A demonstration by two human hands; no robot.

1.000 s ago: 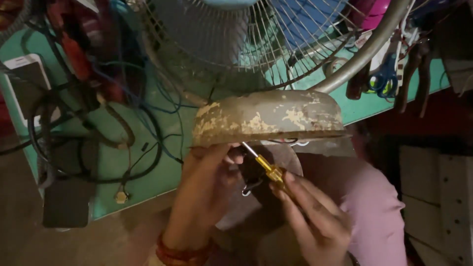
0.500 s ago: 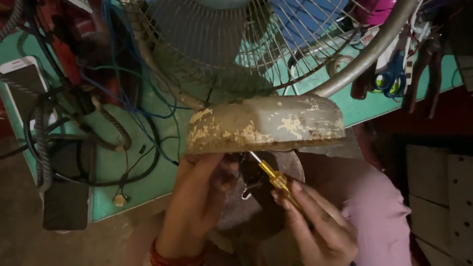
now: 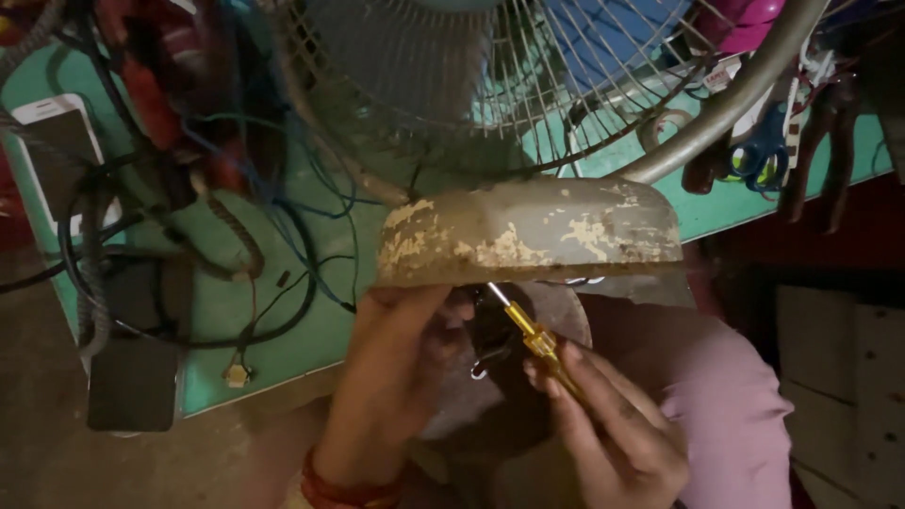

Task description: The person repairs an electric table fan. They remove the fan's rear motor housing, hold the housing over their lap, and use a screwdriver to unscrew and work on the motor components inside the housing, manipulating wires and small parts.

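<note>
Two hands work under the fan: our right hand point(image 3: 622, 443) has its fingers closed around a screwdriver point(image 3: 533, 335) with a smooth yellow handle, its thin shaft slanting up-left from the fingertips into the base point(image 3: 528, 231). Our left hand point(image 3: 396, 368) grips that rounded base's rusty, flaking rim. Beyond, wire grille point(image 3: 528, 85) and green table point(image 3: 283, 320).

You are holding a screwdriver point(image 3: 534, 337) with a yellow see-through handle, its thin metal shaft slanting up and left to the underside of the fan base point(image 3: 528, 231). That base is lying tipped toward you, a rounded metal shell with cream paint flaking off.
</note>
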